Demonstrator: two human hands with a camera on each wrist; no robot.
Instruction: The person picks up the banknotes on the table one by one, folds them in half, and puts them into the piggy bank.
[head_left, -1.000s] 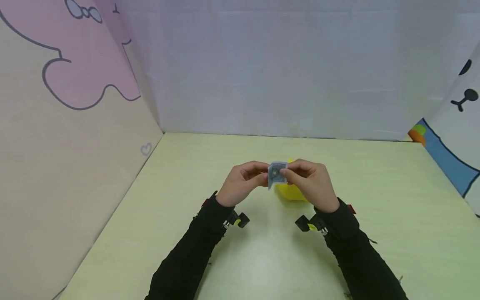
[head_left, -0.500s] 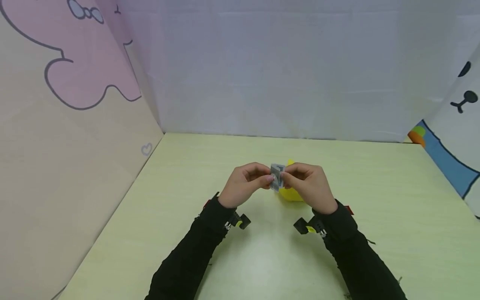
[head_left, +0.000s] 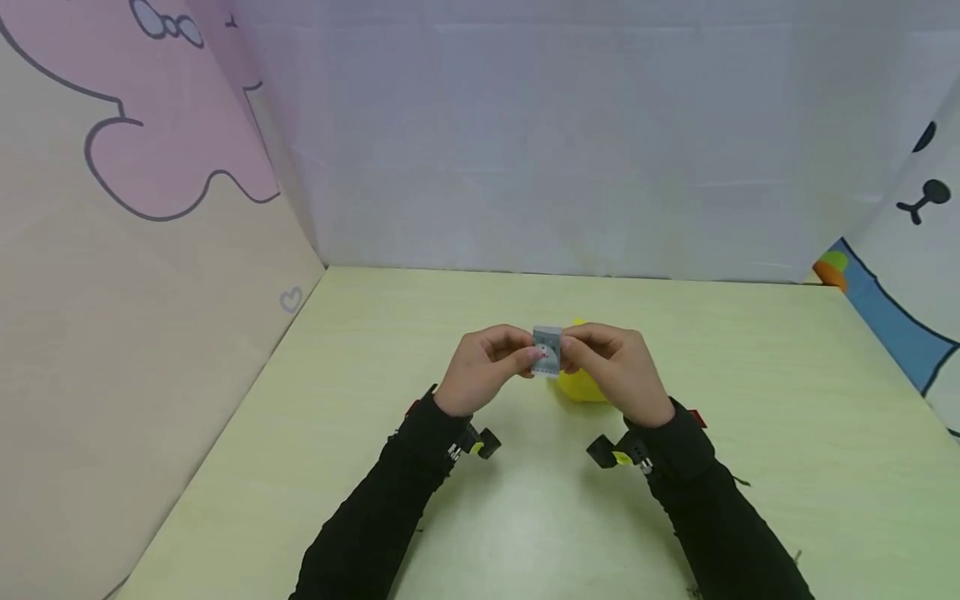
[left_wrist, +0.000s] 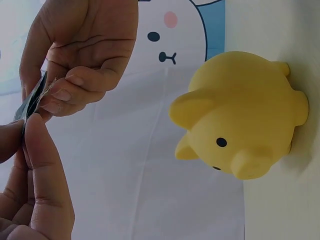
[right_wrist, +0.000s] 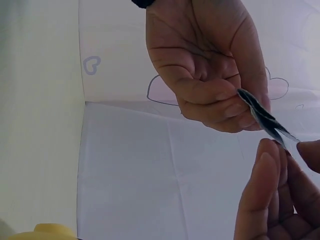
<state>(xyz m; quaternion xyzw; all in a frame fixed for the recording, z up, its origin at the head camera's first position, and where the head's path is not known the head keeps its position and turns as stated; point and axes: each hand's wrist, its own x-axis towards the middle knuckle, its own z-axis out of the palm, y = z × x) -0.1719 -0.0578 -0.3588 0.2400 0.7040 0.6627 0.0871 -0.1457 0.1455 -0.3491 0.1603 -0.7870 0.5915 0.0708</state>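
A small folded grey-green banknote (head_left: 547, 342) is held up over the table between the two hands. My left hand (head_left: 483, 368) pinches its left side between thumb and fingers. At its right edge, my right hand (head_left: 618, 371) pinches it the same way. Edge-on in the right wrist view, the banknote (right_wrist: 264, 119) shows several layers slightly spread apart. Behind the hands stands a yellow pig-shaped figure (left_wrist: 245, 110), upright on the table; in the head view the right hand hides part of it.
The pale yellow table (head_left: 300, 467) meets a white back panel (head_left: 562, 142). Side panels with cartoon drawings stand at left (head_left: 187, 333) and right (head_left: 900, 292). Both wrists carry small black camera mounts over dark sleeves.
The banknote's folds stood partly open half a second ago; now it looks flatter and narrower than a second ago. Both hands have stayed nearly in place, the right slightly closer to the left.
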